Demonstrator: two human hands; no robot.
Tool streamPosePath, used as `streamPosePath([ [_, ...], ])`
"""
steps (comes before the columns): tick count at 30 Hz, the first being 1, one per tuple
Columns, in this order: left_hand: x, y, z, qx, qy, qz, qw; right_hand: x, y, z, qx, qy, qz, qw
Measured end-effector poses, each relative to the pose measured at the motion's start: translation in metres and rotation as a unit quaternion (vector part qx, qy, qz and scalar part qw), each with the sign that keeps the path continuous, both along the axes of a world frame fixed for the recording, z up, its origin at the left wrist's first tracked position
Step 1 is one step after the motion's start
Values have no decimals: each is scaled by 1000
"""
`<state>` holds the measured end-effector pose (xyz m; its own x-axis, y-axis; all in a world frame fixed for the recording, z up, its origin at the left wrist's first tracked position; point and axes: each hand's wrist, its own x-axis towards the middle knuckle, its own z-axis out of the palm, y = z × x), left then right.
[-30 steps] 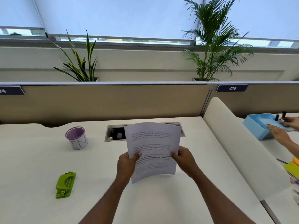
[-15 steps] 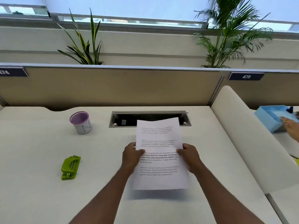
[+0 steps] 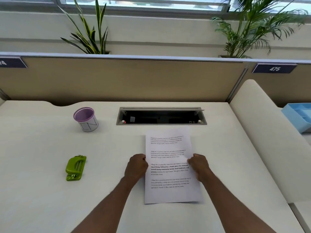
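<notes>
A white printed sheet of paper [image 3: 170, 148] lies nearly flat on the cream desk [image 3: 42, 190], just in front of me. My left hand [image 3: 137, 167] grips its left edge at mid-height. At the opposite edge my right hand [image 3: 199, 165] pinches the paper, thumb on the printed side. A green hole punch [image 3: 75, 168] lies on the desk to the left of my hands, apart from them.
A purple-rimmed mesh cup [image 3: 86, 119] stands at the back left. An open cable tray [image 3: 161, 116] is set into the desk behind the paper. A cream divider [image 3: 262, 132] rises on the right, with a blue organiser [image 3: 299, 115] beyond it.
The paper came down from being held up in front of me to lying almost flat on the desk. Both hands kept their hold. The other person's hands on the right went out of view.
</notes>
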<state>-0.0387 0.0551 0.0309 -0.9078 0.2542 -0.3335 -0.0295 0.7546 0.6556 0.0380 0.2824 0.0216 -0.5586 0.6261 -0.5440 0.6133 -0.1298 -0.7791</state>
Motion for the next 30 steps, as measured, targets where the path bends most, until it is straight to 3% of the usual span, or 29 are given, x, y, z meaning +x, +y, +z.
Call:
streamPosePath([
  [3, -2, -14, 1, -15, 54, 10, 998, -2, 0, -5, 16, -23, 7, 1000],
  [7, -16, -53, 5, -27, 153, 103, 982, -7, 2, -6, 40, -42, 12, 998],
  [13, -38, -136, 6, -188, 292, 220, 911, -10, 4, -8, 41, -48, -2, 998],
  [17, -37, -159, -1, -256, 222, 272, 900, -9, 8, -11, 41, -54, -9, 998],
  [21, -41, -163, -2, -217, 113, 325, 913, -9, 12, -11, 44, -64, -3, 997],
  [30, -46, -144, 8, -134, 81, 336, 929, -8, 12, -12, 24, -68, -15, 997],
])
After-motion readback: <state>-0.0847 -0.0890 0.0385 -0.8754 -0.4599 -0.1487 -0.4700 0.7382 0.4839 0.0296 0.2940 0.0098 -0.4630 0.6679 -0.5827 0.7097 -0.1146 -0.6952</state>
